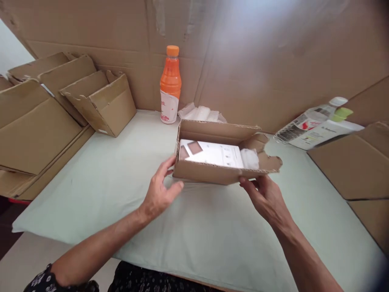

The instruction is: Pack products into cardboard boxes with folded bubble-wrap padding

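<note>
An open cardboard box (209, 173) sits on the pale green table cover (121, 182) in front of me. Inside it lies a white printed packet (217, 154) with a bit of white wrapping at its right end. My left hand (159, 190) is at the box's left front corner, fingers spread and thumb out, touching or nearly touching the cardboard. My right hand (264, 196) reaches under the box's right front edge, its fingers curled against the cardboard.
An orange-capped bottle of orange drink (170, 85) stands behind the box by the cardboard backdrop. Several folded cardboard boxes (100, 99) are stacked at the left. A clear bottle (313, 121) lies at the right on flat cardboard. Crumpled white plastic (199, 112) lies behind the box.
</note>
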The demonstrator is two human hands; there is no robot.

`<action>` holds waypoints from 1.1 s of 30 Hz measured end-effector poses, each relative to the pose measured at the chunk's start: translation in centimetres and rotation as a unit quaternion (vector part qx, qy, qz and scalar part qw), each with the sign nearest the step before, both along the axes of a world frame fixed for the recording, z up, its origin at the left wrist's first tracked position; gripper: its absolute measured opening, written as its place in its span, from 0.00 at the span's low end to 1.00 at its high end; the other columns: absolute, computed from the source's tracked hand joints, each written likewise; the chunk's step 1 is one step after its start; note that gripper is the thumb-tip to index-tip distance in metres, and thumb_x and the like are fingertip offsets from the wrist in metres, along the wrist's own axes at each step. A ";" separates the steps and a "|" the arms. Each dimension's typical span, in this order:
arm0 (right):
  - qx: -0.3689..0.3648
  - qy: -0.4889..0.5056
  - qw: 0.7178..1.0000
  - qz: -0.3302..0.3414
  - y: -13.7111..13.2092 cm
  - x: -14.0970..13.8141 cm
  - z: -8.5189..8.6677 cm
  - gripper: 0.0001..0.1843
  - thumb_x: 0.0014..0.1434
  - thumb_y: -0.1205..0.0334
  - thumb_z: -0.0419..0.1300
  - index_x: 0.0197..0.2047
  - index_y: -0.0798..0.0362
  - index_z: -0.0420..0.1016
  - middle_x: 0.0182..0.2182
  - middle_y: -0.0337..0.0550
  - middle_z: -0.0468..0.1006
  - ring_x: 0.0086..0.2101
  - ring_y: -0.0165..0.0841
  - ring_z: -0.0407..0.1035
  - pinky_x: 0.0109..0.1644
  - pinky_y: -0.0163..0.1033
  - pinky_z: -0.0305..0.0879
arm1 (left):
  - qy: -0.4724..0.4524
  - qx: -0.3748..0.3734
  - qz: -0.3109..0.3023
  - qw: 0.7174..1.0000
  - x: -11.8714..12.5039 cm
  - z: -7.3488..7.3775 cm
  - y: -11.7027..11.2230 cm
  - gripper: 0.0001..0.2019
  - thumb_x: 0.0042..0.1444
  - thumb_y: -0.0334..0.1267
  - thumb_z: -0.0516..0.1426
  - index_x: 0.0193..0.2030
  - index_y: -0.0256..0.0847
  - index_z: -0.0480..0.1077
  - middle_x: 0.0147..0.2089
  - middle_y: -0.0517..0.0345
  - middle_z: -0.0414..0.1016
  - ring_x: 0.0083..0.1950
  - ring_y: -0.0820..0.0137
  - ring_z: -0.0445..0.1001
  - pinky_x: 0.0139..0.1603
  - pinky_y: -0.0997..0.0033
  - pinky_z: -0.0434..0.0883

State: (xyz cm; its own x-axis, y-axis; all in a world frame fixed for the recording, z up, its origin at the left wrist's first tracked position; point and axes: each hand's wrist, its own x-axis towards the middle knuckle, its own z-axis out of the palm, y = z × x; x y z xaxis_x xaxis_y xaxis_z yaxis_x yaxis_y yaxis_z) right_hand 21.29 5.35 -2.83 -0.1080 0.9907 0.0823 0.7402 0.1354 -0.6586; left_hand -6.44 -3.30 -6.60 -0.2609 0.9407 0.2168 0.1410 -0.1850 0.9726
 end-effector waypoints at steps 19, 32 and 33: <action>0.007 0.021 0.891 0.453 -0.6 -35.1 -5.6 0.45 0.62 0.62 0.58 0.76 0.69 0.45 0.74 0.69 0.47 0.73 0.49 0.46 0.76 0.56 0.49 | 0.066 0.029 0.409 0.910 -10.5 -3.5 -12.2 0.37 0.64 0.41 0.60 0.77 0.49 0.49 0.79 0.45 0.46 0.81 0.56 0.46 0.76 0.48 0.58; 0.069 -0.065 0.865 0.492 -0.9 -38.0 -8.3 0.44 0.66 0.52 0.60 0.77 0.61 0.48 0.72 0.59 0.58 0.69 0.47 0.55 0.68 0.53 0.54 | -0.002 -0.043 0.394 0.918 -12.3 -6.5 -11.3 0.36 0.65 0.40 0.58 0.77 0.51 0.50 0.78 0.47 0.53 0.79 0.55 0.52 0.78 0.45 0.53; 0.077 -0.070 0.862 0.495 -0.9 -38.1 -8.4 0.43 0.67 0.51 0.59 0.76 0.61 0.50 0.72 0.59 0.60 0.69 0.47 0.55 0.68 0.53 0.54 | -0.003 -0.042 0.396 0.917 -12.4 -6.5 -11.1 0.36 0.65 0.40 0.58 0.77 0.51 0.50 0.78 0.48 0.53 0.79 0.55 0.51 0.78 0.45 0.53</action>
State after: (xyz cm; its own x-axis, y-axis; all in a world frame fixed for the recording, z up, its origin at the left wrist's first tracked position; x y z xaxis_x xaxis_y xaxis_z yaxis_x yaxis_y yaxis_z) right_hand -16.83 4.43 -11.25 -0.9148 0.3850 0.1219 0.2820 0.8251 -0.4896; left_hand -18.85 -14.42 -13.08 -0.8705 0.4693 0.1484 0.1929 0.0480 0.9800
